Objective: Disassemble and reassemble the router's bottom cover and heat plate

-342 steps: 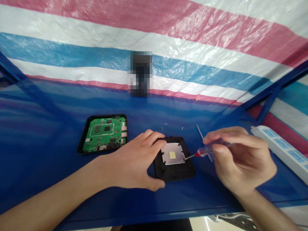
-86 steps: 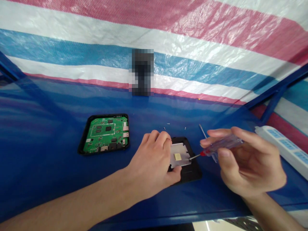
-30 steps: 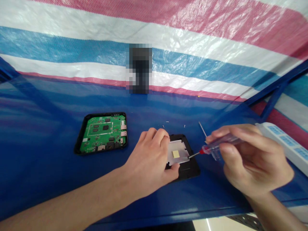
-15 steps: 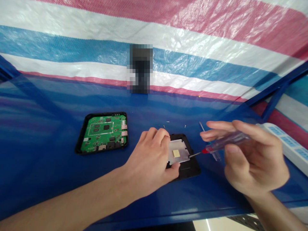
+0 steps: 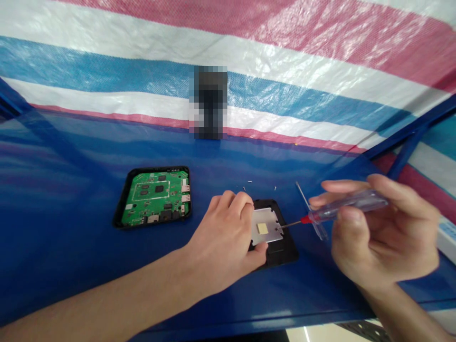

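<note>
My left hand (image 5: 223,237) is closed on the left side of a black plastic cover (image 5: 285,254), its thumb along the near side and fingers over the far side. On the cover lies a silvery metal plate (image 5: 269,237) with a small cream square pad (image 5: 262,229). Between the thumb and fingers of my right hand (image 5: 384,232) is a screwdriver (image 5: 331,211) with a clear handle and red collar. Its shaft slants left, and the tip is at the plate's right edge, by a small dark spot. Whether it sits in a screw I cannot tell.
An open black case (image 5: 116,213) with a green circuit board (image 5: 153,197) lies at left. Several small screws (image 5: 250,181) lie beyond the cover. A second screwdriver (image 5: 306,199) lies partly behind my right hand. A white power strip (image 5: 448,235) is at far right.
My right hand has shifted slightly right, and the screwdriver's handle has moved right with it. The tip stays near the plate's right edge. My left hand keeps its hold on the cover.
</note>
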`<control>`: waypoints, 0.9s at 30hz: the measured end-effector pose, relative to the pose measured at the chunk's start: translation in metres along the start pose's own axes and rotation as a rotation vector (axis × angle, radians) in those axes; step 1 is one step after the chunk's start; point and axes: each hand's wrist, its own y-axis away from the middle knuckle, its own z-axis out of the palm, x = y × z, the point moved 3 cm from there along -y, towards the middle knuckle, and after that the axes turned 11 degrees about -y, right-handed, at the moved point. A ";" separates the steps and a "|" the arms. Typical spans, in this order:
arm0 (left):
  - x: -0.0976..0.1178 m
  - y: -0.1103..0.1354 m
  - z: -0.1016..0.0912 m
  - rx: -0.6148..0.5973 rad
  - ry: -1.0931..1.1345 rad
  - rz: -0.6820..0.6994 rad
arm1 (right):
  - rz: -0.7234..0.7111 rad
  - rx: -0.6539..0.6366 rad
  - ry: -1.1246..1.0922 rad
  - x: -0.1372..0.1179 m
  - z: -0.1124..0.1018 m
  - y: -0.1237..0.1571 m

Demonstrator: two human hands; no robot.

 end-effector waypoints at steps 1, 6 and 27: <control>0.000 0.000 0.000 -0.001 0.003 -0.003 | -0.045 0.030 0.011 -0.002 0.003 -0.003; -0.002 0.001 0.002 0.023 0.046 -0.012 | -0.052 -0.098 -0.019 -0.006 0.029 -0.024; -0.005 0.000 0.003 0.075 0.024 -0.025 | 0.033 -0.274 -0.027 -0.005 0.057 -0.030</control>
